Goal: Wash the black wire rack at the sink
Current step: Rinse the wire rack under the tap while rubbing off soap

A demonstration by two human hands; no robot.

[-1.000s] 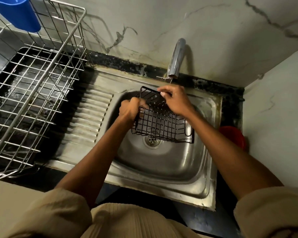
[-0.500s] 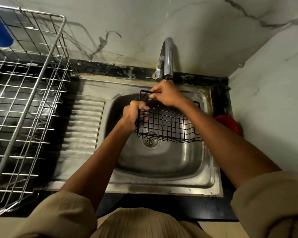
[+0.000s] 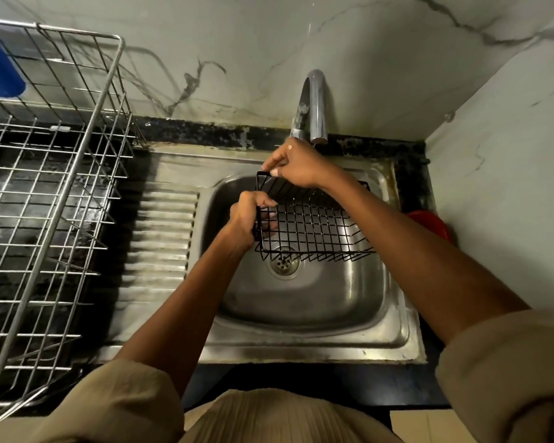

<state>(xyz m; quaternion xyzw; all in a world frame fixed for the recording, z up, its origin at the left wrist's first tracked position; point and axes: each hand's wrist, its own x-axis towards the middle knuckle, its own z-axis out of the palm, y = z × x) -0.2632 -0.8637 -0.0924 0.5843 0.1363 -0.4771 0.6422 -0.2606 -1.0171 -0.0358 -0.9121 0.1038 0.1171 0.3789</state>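
Black wire rack (image 3: 314, 225) now sits level, both hands gripping.

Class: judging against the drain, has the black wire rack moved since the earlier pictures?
Yes: the black wire rack has shifted right relative to the drain.

Black wire rack (image 3: 314, 225), rectangular grid basket, held tilted above the steel sink (image 3: 301, 302) basin, over the drain, below the tap.

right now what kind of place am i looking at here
Most likely a home kitchen's washing-up corner: a stainless steel sink with a ribbed drainboard, a curved tap at the marble-patterned wall, and a wire dish drainer beside it.
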